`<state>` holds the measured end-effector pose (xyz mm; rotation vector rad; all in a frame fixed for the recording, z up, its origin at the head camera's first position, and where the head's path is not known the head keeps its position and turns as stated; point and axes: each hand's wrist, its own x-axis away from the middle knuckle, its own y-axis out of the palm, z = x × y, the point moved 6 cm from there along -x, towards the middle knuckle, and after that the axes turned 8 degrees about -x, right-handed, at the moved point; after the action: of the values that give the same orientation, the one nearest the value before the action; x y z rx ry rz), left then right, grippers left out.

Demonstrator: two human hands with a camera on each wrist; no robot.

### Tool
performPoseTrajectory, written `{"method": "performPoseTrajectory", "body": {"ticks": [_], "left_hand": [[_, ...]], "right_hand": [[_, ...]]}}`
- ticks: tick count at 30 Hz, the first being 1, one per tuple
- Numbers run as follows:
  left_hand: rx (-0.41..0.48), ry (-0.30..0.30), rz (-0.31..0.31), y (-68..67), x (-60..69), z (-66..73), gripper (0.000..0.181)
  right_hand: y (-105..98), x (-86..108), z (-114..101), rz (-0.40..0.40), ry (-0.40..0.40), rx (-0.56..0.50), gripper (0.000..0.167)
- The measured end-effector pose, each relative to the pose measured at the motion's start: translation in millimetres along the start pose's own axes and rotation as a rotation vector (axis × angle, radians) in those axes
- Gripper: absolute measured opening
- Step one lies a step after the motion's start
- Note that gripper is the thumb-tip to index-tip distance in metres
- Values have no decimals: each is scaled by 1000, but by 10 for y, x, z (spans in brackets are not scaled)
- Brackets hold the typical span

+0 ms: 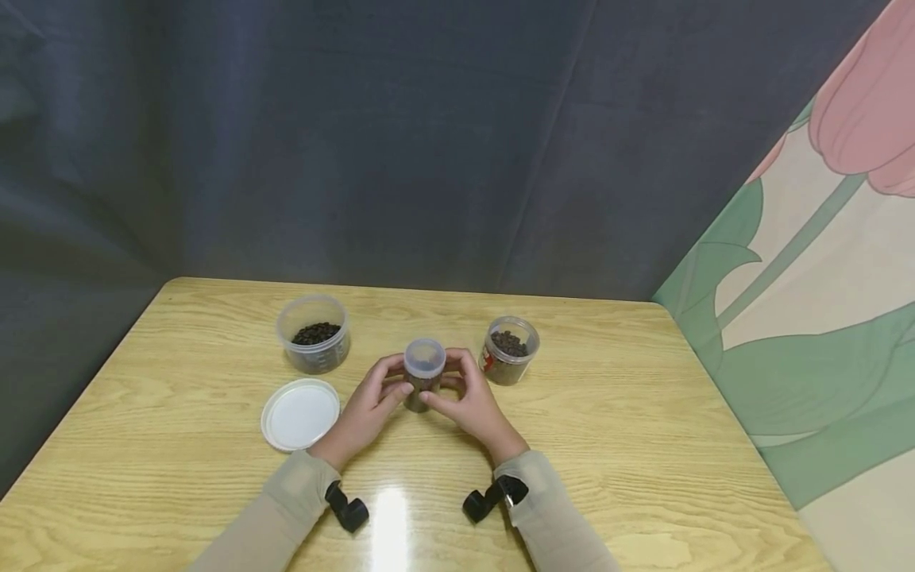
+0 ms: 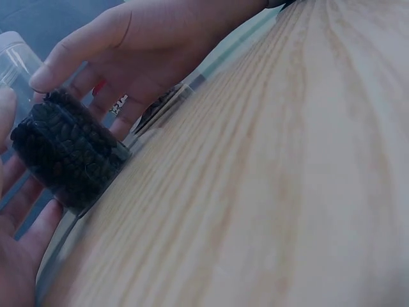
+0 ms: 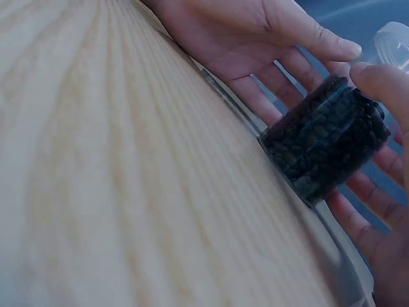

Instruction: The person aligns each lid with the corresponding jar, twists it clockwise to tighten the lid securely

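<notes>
In the head view a small clear jar (image 1: 422, 383) of dark beans or seeds stands on the table under a translucent bluish lid (image 1: 425, 356). My left hand (image 1: 368, 403) holds its left side, thumb in front and fingers bent round behind. From the right, my right hand (image 1: 473, 405) grips it the same way. Both wrist views show the jar (image 2: 67, 150) packed with dark pieces, its base at the table. Its upper part looks bare of them. Beyond the right hand (image 2: 153, 45) in the left wrist view, part of another jar shows.
A wider clear tub (image 1: 314, 361) of dark pieces stands open at back left. A white round lid (image 1: 300, 415) lies in front of it, beside my left wrist. An open jar (image 1: 509, 372) with a red label is just right of my right hand. Dark curtain hangs behind the table.
</notes>
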<state>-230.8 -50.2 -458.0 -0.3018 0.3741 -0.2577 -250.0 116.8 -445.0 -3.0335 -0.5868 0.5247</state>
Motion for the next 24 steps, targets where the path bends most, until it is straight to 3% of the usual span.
{"method": "performPoseTrajectory", "body": {"ticks": [6,19,24], "left_hand": [[-19,-5,33,-3,-29,0,47],[-38,-35,174,32,-222,-29,45],[-30,-35,186,26,-273,-44,46]], "right_hand": [[2,-19,40,6,1,-7,60],[-36,-109,182,79,-1,-27,55],[-33,-136,82,88,37,-22,54]]}}
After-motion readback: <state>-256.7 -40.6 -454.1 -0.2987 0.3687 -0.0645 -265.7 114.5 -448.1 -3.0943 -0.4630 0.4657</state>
